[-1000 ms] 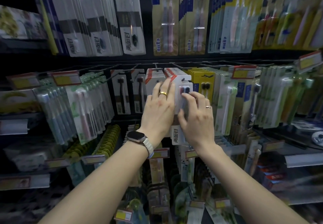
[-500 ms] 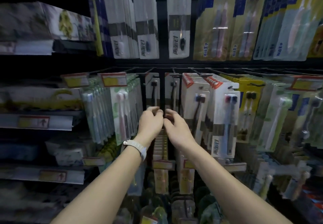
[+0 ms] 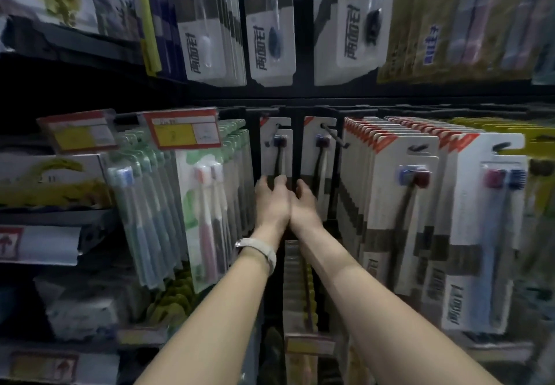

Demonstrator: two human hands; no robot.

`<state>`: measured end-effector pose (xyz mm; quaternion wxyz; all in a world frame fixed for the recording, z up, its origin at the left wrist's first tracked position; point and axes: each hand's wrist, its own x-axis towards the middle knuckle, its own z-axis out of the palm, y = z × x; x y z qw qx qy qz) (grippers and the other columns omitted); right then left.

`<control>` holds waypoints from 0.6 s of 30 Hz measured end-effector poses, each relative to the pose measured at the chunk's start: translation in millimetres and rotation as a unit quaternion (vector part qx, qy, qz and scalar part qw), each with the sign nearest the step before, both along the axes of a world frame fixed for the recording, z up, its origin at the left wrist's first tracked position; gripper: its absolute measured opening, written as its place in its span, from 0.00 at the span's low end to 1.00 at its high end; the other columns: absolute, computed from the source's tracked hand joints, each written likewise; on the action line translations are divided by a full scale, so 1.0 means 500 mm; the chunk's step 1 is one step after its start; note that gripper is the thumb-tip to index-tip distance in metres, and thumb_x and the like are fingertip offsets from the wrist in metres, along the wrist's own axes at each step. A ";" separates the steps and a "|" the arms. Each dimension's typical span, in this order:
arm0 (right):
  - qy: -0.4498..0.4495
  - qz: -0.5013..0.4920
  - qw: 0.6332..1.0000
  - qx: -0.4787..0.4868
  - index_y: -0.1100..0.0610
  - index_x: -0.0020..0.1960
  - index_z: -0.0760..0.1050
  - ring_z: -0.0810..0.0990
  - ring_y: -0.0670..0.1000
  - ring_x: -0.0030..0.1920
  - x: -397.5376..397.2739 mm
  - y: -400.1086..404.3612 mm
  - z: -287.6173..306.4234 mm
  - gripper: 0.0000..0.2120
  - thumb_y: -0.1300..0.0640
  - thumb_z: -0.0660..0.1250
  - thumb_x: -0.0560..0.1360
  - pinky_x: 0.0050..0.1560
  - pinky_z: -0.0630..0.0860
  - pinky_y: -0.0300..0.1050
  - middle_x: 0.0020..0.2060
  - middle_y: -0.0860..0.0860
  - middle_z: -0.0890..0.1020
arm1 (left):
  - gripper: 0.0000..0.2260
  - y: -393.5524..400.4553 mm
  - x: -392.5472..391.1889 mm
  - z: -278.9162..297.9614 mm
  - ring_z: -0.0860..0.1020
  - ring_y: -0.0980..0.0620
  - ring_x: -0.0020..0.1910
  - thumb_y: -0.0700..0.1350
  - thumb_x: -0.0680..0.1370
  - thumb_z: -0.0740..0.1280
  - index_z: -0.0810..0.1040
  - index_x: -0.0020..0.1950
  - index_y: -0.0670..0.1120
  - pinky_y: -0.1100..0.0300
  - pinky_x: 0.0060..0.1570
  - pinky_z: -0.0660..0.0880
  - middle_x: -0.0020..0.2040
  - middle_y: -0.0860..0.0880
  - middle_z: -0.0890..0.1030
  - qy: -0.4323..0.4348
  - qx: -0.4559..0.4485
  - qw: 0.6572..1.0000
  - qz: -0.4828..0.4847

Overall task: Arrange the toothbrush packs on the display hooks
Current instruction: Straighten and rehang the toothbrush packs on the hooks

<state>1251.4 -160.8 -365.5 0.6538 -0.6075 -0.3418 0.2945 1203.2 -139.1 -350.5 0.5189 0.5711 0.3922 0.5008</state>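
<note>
Toothbrush packs, centre right: white card, red corners, brown band. Price tag, upper left: red, yellow.

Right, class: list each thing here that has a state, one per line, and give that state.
Left hand: fingers on the left recessed pack, grip unclear.
Right hand: reaching to the right recessed pack.
Left recessed pack: hanging far back on its hook.
Right recessed pack: hanging far back.
White pack rows: hooks full.
</note>
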 end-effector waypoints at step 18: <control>-0.049 -0.025 0.998 0.026 0.48 0.79 0.61 0.67 0.57 0.74 0.050 0.067 -0.025 0.24 0.53 0.59 0.83 0.73 0.67 0.56 0.76 0.54 0.67 | 0.30 0.084 0.049 -0.018 0.64 0.43 0.77 0.51 0.81 0.61 0.56 0.82 0.48 0.44 0.76 0.62 0.80 0.43 0.63 0.024 0.011 0.999 0.033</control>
